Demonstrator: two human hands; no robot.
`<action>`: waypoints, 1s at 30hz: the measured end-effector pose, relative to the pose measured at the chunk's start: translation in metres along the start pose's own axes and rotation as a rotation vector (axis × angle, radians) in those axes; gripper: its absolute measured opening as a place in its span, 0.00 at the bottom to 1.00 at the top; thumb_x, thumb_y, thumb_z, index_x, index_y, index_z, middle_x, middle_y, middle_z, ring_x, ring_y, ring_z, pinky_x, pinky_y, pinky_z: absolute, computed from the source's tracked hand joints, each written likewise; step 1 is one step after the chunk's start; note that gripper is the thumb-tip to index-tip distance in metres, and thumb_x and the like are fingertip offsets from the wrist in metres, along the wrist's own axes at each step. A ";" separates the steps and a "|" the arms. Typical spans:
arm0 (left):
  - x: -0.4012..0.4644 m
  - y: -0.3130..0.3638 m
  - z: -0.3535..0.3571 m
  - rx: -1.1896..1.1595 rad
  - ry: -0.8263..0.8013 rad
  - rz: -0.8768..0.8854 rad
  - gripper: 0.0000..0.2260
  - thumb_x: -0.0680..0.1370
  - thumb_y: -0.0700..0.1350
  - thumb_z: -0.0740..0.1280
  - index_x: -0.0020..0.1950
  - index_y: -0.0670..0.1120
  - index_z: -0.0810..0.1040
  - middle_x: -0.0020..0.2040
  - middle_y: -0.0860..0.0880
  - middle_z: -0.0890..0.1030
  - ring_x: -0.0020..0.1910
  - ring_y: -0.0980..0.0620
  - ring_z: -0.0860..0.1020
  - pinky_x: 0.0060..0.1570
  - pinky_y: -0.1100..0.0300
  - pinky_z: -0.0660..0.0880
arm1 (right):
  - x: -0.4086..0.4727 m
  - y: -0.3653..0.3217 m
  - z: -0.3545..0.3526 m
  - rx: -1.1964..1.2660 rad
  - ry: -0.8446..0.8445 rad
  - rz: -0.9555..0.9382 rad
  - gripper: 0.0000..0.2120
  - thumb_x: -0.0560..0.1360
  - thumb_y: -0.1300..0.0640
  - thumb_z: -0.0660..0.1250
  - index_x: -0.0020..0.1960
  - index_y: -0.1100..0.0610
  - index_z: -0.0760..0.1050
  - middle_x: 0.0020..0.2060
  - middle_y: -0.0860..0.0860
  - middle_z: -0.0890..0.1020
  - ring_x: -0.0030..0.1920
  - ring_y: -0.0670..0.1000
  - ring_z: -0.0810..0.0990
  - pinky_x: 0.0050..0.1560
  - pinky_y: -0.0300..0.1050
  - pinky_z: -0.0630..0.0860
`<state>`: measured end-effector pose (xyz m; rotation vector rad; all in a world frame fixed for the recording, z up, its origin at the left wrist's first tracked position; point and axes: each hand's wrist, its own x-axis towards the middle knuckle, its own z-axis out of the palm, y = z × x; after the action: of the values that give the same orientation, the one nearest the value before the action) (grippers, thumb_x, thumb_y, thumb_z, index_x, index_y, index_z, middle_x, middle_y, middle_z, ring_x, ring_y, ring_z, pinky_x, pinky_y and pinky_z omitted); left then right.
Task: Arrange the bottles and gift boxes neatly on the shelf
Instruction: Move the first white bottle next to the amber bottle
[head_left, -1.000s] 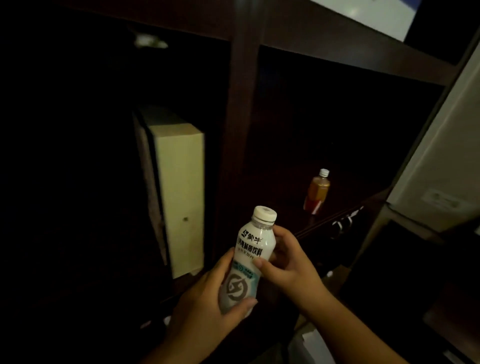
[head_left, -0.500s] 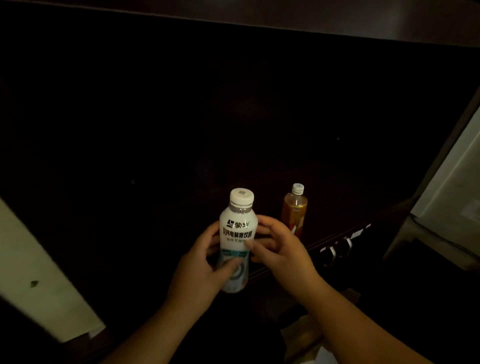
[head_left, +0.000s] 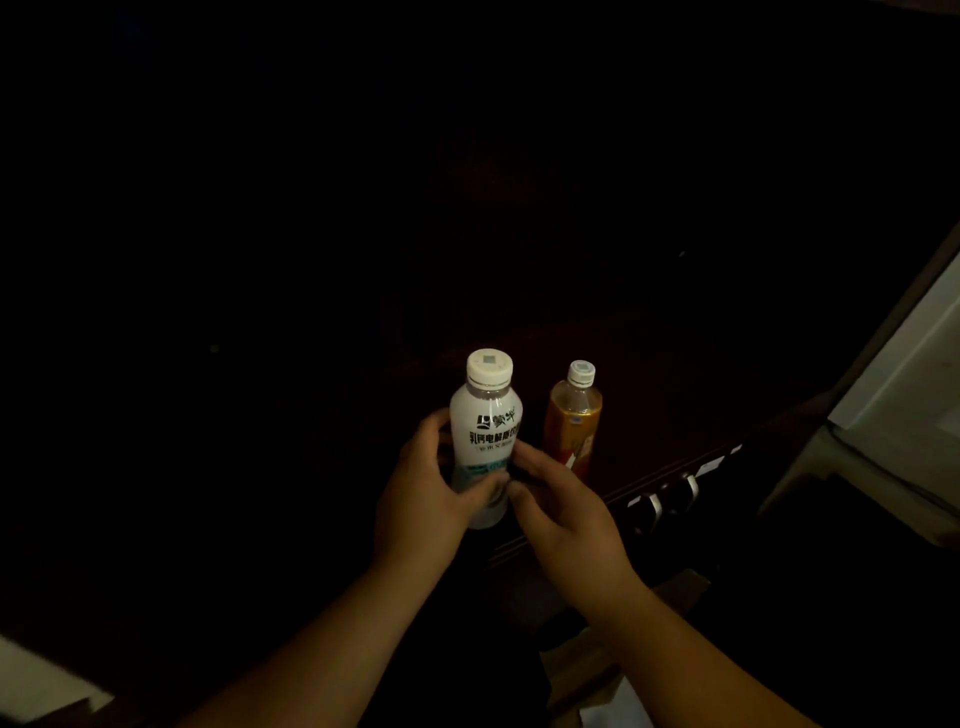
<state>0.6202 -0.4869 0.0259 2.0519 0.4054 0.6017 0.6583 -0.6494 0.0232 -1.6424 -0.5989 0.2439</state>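
Observation:
A white milk-drink bottle (head_left: 485, 415) with a white cap stands upright at the front of a dark wooden shelf (head_left: 675, 415). My left hand (head_left: 426, 499) wraps its lower body from the left. My right hand (head_left: 561, 509) touches its lower right side with the fingertips. Just to the right stands an orange drink bottle (head_left: 574, 421) with a white cap, upright and free of both hands; my right hand hides its base. A pale gift box (head_left: 31, 686) shows only as a corner at the bottom left.
The shelf compartment is very dark and its back and sides are barely visible. Metal drawer handles (head_left: 670, 493) sit below the shelf's front edge. A white appliance or wall (head_left: 914, 395) stands at the right. Cardboard and paper (head_left: 602, 670) lie low between my arms.
The view has shifted right, so the pale box slid out to the bottom left. The white bottle has come up beside the orange bottle, still held in both hands.

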 end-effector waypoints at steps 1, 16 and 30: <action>0.003 -0.001 0.008 0.013 0.006 -0.012 0.39 0.67 0.57 0.79 0.73 0.64 0.64 0.71 0.56 0.74 0.68 0.53 0.75 0.58 0.49 0.80 | 0.002 0.006 -0.006 -0.011 -0.034 0.005 0.24 0.82 0.61 0.64 0.77 0.47 0.69 0.67 0.36 0.80 0.66 0.38 0.78 0.60 0.30 0.76; 0.024 -0.023 0.080 0.031 0.076 -0.087 0.36 0.67 0.57 0.78 0.71 0.63 0.66 0.69 0.57 0.75 0.65 0.56 0.76 0.58 0.53 0.79 | 0.036 0.063 -0.050 -0.086 -0.199 -0.036 0.34 0.77 0.54 0.65 0.79 0.37 0.60 0.75 0.38 0.71 0.75 0.43 0.70 0.72 0.54 0.73; 0.032 -0.032 0.090 0.005 0.037 -0.084 0.34 0.68 0.59 0.77 0.71 0.63 0.66 0.69 0.57 0.76 0.67 0.56 0.76 0.61 0.48 0.79 | 0.041 0.090 -0.055 -0.073 -0.159 -0.057 0.35 0.78 0.55 0.66 0.81 0.40 0.59 0.77 0.40 0.67 0.77 0.45 0.67 0.73 0.55 0.72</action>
<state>0.6960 -0.5172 -0.0335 2.0205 0.5130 0.5887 0.7407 -0.6806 -0.0475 -1.6837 -0.7824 0.3161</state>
